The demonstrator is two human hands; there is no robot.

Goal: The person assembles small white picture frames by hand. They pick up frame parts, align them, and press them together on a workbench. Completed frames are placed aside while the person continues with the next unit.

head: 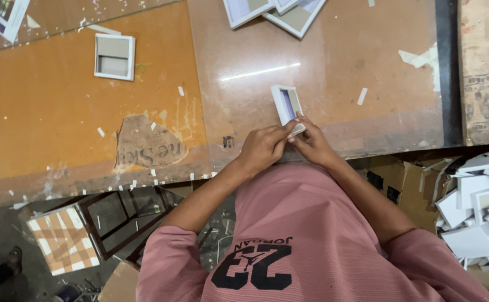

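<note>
Pink sleeves at bottom, both my arms reaching forward over the table edge. Left hand and right hand meet at the near edge, knuckles almost touching. Both sets of fingers are pinched on the near end of a small white box. Left thumb and forefinger on its left corner, right fingers on its right corner and partly over it. Neither hand clearly nearer; both grip the same end.

Box sits just beyond my fingertips, far end resting on or just above the table, cannot tell which. Long axis runs away from me, tilted a little to the left. Open side faces up and slightly right, grey-blue inside showing, white rim around it.

To my right, off the table, a pile of white boxes, lower than the top. To my left, below the table, a checked tile and a dark frame on the floor.

Further out on the table: torn patch in the orange surface, paper scraps scattered, a square white tray far left, well apart from my hands. At the far edge, flat white frames stacked, cut off by the picture.
</note>
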